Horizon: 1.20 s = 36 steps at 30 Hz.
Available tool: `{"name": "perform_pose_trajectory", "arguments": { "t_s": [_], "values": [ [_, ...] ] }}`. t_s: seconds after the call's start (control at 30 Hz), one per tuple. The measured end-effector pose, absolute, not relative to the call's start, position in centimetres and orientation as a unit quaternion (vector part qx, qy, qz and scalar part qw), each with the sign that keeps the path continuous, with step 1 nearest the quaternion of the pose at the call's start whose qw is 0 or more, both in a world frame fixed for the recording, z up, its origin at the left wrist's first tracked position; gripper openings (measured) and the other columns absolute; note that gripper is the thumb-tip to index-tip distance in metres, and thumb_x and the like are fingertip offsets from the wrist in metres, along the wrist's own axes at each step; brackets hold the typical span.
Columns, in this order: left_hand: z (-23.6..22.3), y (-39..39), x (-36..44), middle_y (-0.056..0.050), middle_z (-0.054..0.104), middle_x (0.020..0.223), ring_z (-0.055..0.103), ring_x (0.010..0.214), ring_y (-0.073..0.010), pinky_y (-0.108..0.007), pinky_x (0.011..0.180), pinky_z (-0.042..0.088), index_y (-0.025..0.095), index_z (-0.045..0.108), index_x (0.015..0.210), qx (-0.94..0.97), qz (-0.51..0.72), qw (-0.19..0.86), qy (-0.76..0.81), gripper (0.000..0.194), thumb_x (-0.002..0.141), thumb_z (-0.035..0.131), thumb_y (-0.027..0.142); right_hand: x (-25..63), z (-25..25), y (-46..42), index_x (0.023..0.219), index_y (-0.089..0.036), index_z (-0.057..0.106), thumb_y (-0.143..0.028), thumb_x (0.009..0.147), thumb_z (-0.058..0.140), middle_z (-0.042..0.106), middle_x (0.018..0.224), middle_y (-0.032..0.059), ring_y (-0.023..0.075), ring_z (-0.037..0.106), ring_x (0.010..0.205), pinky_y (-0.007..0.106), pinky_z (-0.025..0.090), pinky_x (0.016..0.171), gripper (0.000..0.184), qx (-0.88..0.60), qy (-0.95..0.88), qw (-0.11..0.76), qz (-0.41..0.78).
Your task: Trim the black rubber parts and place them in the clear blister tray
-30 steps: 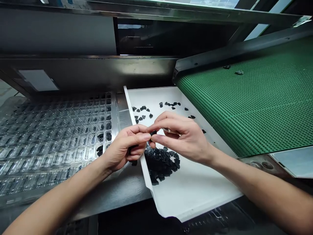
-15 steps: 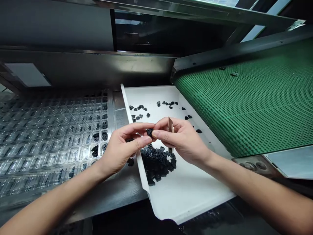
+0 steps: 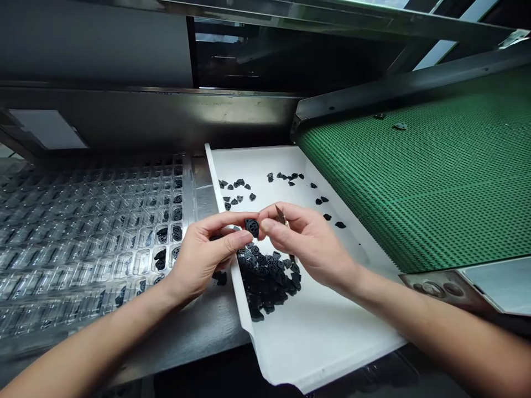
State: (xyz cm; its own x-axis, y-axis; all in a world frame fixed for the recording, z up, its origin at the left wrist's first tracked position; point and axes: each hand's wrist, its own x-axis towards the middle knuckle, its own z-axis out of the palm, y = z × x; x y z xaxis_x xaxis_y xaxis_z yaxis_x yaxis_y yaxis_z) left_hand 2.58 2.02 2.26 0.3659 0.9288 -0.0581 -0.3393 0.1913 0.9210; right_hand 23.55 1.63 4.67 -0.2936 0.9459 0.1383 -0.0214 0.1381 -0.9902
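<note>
Over the white tray point(image 3: 315, 326) my two hands meet at a small black plastic part with a round spoked face point(image 3: 251, 226). My left hand point(image 3: 207, 240) is closed, pinching the part between thumb and fingers. Closed too, my right hand point(image 3: 309, 237) has its thumb and fingertips at the part's right edge. Between its fingers sits a slim knife-like tool point(image 3: 281, 215), its flat pointed metal end up; its lower part is mostly hidden. Below the hands lies a heap of similar black parts point(image 3: 269, 273).
Left are clear plastic blister trays point(image 3: 103, 237), some pockets holding black parts. More parts point(image 3: 290, 177) lie scattered at the tray's far end. A green conveyor belt point(image 3: 435, 182) borders it on the right, with two parts on it. A metal wall point(image 3: 244, 116) stands behind.
The black part has turned so its spoked face shows more. My right thumb has drawn back slightly from it, and the knife-like tool now leans further left at its tip.
</note>
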Motion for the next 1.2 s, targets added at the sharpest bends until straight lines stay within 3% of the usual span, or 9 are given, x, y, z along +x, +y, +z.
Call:
{"name": "perform_pose_trajectory", "arguments": {
  "t_s": [0.1, 0.2, 0.3, 0.4, 0.57, 0.73, 1.2],
  "values": [
    [2.3, 2.3, 2.5, 0.000, 0.069, 0.073, 0.031, 0.044, -0.0005, -0.015, 0.039, 0.022, 0.028, 0.090, 0.116, 0.410, 0.453, 0.727, 0.314, 0.029, 0.087, 0.094, 0.031, 24.5, 4.8, 1.3, 0.123, -0.019, 0.075, -0.057, 0.114, 0.059, 0.069, 0.096, 0.0046, 0.0109, 0.057, 0.075, 0.025, 0.044, 0.062, 0.043, -0.403, -0.671, 0.458, 0.422],
    [2.3, 2.4, 2.4, -0.008, 0.081, 0.095, 0.031, 0.043, 0.0015, -0.015, 0.038, 0.022, 0.026, 0.089, 0.117, 0.406, 0.447, 0.737, 0.304, 0.027, 0.089, 0.092, 0.029, 25.3, 4.9, 1.0, 0.138, -0.020, 0.070, -0.047, 0.119, 0.049, 0.072, 0.103, 0.0053, 0.0131, 0.065, 0.085, 0.028, 0.051, 0.075, 0.039, -0.419, -0.741, 0.445, 0.278],
    [2.3, 2.4, 2.4, -0.006, 0.079, 0.086, 0.031, 0.042, 0.0016, -0.015, 0.039, 0.021, 0.025, 0.089, 0.116, 0.411, 0.448, 0.733, 0.303, 0.027, 0.090, 0.092, 0.029, 25.5, 4.8, 0.9, 0.142, -0.018, 0.067, -0.032, 0.117, 0.056, 0.078, 0.104, 0.0051, 0.0135, 0.072, 0.085, 0.029, 0.056, 0.080, 0.030, -0.395, -0.805, 0.415, 0.154],
    [2.3, 2.3, 2.6, 0.000, 0.069, 0.071, 0.034, 0.042, 0.0003, -0.015, 0.040, 0.024, 0.025, 0.089, 0.114, 0.417, 0.457, 0.722, 0.308, 0.024, 0.090, 0.092, 0.027, 25.4, 4.5, 1.0, 0.145, -0.015, 0.065, -0.027, 0.116, 0.061, 0.082, 0.114, 0.0078, 0.0135, 0.077, 0.087, 0.028, 0.060, 0.082, 0.032, -0.364, -0.838, 0.394, 0.096],
    [2.3, 2.1, 2.7, 0.005, 0.058, 0.064, 0.035, 0.042, -0.0008, -0.015, 0.039, 0.025, 0.022, 0.086, 0.110, 0.414, 0.469, 0.709, 0.324, 0.024, 0.087, 0.094, 0.025, 25.4, 4.4, 1.2, 0.146, -0.017, 0.067, -0.025, 0.113, 0.066, 0.079, 0.132, 0.0099, 0.0182, 0.082, 0.106, 0.030, 0.065, 0.093, 0.035, -0.347, -0.852, 0.383, 0.085],
    [2.2, 2.0, 2.6, 0.005, 0.057, 0.063, 0.036, 0.042, -0.0018, -0.016, 0.040, 0.028, 0.019, 0.084, 0.109, 0.422, 0.467, 0.703, 0.332, 0.025, 0.087, 0.095, 0.025, 25.5, 4.4, 1.3, 0.143, -0.016, 0.070, -0.018, 0.110, 0.069, 0.078, 0.136, 0.0083, 0.0205, 0.081, 0.116, 0.032, 0.066, 0.099, 0.034, -0.330, -0.859, 0.383, 0.085],
    [2.4, 2.2, 2.5, 0.004, 0.058, 0.061, 0.036, 0.042, -0.0017, -0.015, 0.040, 0.028, 0.018, 0.084, 0.104, 0.429, 0.458, 0.702, 0.336, 0.024, 0.085, 0.096, 0.025, 25.6, 4.4, 1.3, 0.139, -0.015, 0.071, -0.020, 0.110, 0.069, 0.083, 0.119, 0.0065, 0.0190, 0.082, 0.094, 0.032, 0.063, 0.078, 0.030, -0.326, -0.868, 0.372, 0.040]
  ]
}}
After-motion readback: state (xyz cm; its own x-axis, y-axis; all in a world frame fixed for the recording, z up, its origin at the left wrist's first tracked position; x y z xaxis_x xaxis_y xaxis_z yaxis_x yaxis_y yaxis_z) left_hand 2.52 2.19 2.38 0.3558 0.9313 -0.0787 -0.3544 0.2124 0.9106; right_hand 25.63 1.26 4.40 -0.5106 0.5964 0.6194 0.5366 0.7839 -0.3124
